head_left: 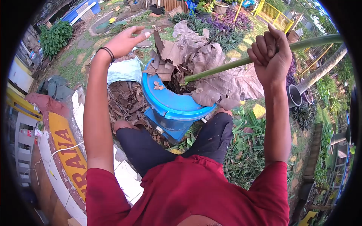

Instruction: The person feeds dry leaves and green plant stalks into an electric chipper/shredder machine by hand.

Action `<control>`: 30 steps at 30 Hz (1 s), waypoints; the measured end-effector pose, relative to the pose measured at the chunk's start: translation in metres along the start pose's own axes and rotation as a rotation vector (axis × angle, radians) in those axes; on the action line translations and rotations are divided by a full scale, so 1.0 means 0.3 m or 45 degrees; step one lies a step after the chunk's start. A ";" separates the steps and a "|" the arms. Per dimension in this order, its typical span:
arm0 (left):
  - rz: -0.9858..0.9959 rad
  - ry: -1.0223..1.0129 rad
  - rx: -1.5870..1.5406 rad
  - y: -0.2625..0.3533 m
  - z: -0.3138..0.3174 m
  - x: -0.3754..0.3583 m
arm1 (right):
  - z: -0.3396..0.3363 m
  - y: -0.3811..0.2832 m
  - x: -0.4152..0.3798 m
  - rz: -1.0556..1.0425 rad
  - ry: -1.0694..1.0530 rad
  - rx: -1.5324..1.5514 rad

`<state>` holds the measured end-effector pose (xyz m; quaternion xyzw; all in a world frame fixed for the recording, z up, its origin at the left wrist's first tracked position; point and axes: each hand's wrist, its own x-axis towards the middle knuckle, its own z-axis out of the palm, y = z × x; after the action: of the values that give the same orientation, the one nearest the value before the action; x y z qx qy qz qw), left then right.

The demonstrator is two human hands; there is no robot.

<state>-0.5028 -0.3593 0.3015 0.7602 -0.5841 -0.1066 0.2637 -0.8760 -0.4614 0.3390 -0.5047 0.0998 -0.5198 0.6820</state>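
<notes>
One blue barrel [171, 103], one long green stalk [241, 62] and two bare hands fill the centre of the frame. The right hand [269, 54], at upper right, is clenched in a full fist around the stalk, which slants down and left into the barrel's mouth. The left hand [126, 41], at upper left, is spread open above the rim and holds nothing; a black wristband [108, 52] circles that wrist. The setting is an outdoor garden of grass, paving stones and green plants. The barrel is heaped with large, dry brown leaves [203, 64], with more leaf litter [126, 101] on the ground at its left.
</notes>
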 end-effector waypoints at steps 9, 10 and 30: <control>0.395 -0.248 0.181 0.158 0.499 0.311 | -0.003 0.009 -0.087 0.018 -0.043 0.050; 0.386 -0.325 0.172 0.206 0.529 0.269 | 0.000 -0.008 -0.101 -0.012 -0.029 0.072; 0.510 -0.236 0.342 0.104 0.533 -0.013 | 0.053 -0.077 -0.039 -0.218 0.022 -0.042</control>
<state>-0.6052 -0.4053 0.1833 0.6445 -0.7537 -0.0429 0.1214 -0.8847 -0.4415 0.3600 -0.5181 0.0707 -0.5787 0.6258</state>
